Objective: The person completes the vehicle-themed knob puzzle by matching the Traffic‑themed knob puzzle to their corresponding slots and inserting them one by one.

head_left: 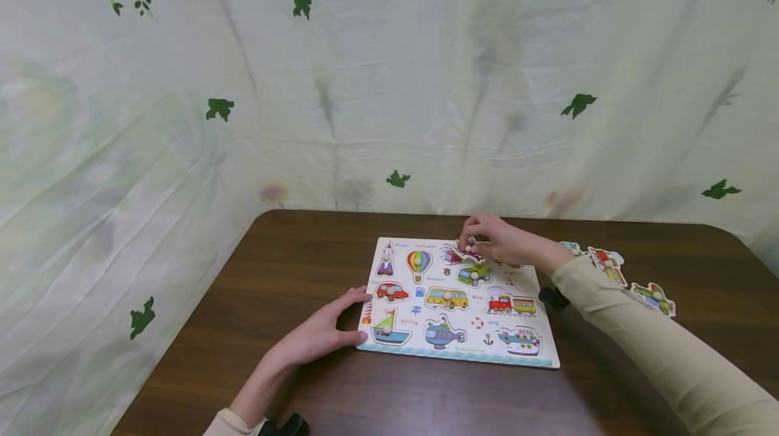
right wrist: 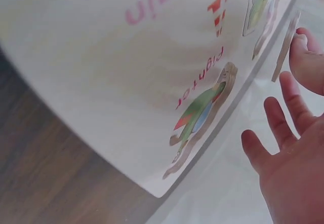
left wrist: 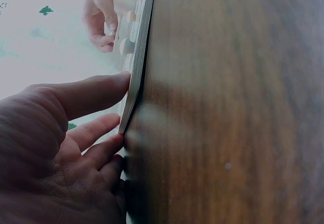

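Observation:
A white puzzle board (head_left: pixel 420 328) printed with vehicles lies on the table. My left hand (head_left: pixel 319 328) rests at its left side, with thumb (left wrist: pixel 101 92) and fingertips touching the board edge (left wrist: pixel 137 77). Over the board's upper part, my right hand (head_left: pixel 496 240) pinches a pinkish-red puzzle piece (head_left: pixel 467 251) between thumb and fingers. This piece is tilted and partly covers the printed helicopter (head_left: pixel 449 256). In the right wrist view it appears edge-on as a thin wooden piece (right wrist: pixel 286 49). Knobbed pieces sit in the board, among them the balloon (head_left: pixel 418 262), bus (head_left: pixel 447 298) and sailboat (head_left: pixel 391 329).
Right of the board, partly behind my right sleeve (head_left: pixel 663 334), lie loose pieces: a plane (head_left: pixel 656 298), a train (head_left: pixel 608 264) and another partly hidden one (head_left: pixel 572 247). A pale leaf-patterned cloth (head_left: pixel 426 84) hangs behind the brown table (head_left: pixel 286 253).

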